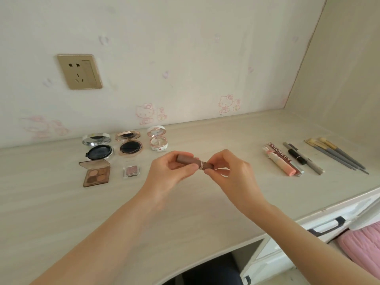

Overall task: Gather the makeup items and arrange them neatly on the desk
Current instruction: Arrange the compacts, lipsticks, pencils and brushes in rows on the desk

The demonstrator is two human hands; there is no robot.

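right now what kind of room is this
Probably a bedroom or dorm desk nook: cartoon-cat wallpaper, a pale wooden desk with drawers, and makeup like compacts and brushes laid out.

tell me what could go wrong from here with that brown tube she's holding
The brown tube is held above the desk only by the fingertips of the left hand and right hand, so it could slip and roll. Setting it down carelessly might also knock the neat row of lip products askew.
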